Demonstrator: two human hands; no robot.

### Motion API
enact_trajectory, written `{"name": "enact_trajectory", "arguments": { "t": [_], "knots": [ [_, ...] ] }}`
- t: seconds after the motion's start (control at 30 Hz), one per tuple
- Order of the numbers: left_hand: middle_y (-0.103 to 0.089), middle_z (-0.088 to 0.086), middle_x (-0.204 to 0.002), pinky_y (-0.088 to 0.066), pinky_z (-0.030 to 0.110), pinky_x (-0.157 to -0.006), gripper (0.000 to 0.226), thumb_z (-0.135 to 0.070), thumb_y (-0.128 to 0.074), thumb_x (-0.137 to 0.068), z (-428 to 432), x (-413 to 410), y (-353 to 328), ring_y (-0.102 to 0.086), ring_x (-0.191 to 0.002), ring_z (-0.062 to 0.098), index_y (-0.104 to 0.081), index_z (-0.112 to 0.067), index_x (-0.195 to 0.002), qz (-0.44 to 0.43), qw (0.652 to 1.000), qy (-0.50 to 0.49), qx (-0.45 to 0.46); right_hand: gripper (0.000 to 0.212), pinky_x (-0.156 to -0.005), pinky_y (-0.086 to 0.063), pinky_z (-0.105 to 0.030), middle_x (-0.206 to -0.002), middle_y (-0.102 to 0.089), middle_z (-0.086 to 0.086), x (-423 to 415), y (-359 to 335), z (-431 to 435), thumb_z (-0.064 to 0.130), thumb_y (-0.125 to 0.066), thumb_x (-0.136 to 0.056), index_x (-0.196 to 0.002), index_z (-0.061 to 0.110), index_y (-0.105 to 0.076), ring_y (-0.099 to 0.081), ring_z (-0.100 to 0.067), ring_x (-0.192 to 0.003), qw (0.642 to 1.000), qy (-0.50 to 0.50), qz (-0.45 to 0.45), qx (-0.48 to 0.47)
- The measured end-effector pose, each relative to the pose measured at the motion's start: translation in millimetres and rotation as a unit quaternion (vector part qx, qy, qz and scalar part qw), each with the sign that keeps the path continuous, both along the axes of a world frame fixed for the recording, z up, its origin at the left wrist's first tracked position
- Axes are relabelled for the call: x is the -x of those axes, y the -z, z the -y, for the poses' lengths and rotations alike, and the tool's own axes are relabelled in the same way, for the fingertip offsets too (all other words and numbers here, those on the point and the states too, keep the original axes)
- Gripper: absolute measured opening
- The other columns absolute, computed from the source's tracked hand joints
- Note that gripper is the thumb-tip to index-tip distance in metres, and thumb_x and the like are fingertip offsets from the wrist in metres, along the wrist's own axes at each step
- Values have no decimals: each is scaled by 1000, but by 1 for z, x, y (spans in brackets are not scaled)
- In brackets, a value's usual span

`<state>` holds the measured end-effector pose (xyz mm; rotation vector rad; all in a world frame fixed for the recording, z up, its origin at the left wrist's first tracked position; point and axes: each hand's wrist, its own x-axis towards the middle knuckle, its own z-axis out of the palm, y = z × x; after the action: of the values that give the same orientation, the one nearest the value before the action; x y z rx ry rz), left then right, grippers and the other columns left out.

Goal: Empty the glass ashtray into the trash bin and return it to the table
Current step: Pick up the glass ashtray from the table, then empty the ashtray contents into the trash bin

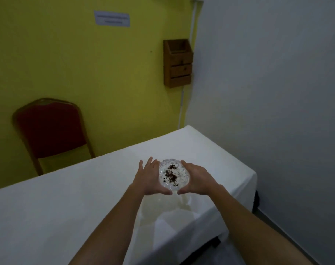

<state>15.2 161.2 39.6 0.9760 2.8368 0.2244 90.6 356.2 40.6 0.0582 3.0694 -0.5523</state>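
The round cut-glass ashtray [172, 175], with dark ash and crumbs in its middle, is over the white-clothed table [67, 207] near the far right corner. My left hand [149, 176] lies against its left side, fingers straight and spread, thumb curled under the near rim. My right hand [198, 178] cups its right side, with the thumb meeting the near rim. Both hands clasp the ashtray between them. I cannot tell whether it rests on the cloth or is just lifted. No trash bin is in view.
A red padded chair [50, 129] stands against the yellow wall beyond the table's far edge. A wooden wall box [177, 63] hangs near the room's corner. The white wall [277, 92] runs close along the table's right end, with a narrow strip of floor [277, 236] between them.
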Motion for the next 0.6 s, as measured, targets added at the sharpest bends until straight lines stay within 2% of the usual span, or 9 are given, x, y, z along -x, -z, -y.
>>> {"name": "enact_trajectory", "arguments": {
  "t": [0.37, 0.53, 0.6],
  "knots": [
    [-27, 5, -159, 0, 53, -122, 122, -74, -72, -58, -179, -28, -22, -5, -153, 23, -23, -10, -149, -12, 995, 101, -22, 119, -112, -32, -35, -155, -37, -4, -65, -23, -158, 56, -82, -61, -153, 17, -18, -36, -23, -140, 994, 105, -5, -9],
    [-27, 5, -159, 0, 52, -122, 122, -74, -71, -58, -267, -42, -21, -6, -152, 24, -22, -10, -151, -16, 990, 134, -29, 112, -107, -41, -36, -148, -47, -4, -91, -26, -236, 49, -87, -59, -150, 21, -28, -46, -26, -133, 989, 147, -13, 8],
    [-31, 4, -157, -1, 52, -122, 122, -74, -71, -58, -292, -44, -19, -9, -152, 24, -24, -11, -150, -13, 989, 145, -34, 114, -105, -43, -36, -146, -48, -3, -99, -26, -257, 53, -86, -56, -149, 23, -29, -49, -26, -130, 987, 158, -16, 3]
  ]
}}
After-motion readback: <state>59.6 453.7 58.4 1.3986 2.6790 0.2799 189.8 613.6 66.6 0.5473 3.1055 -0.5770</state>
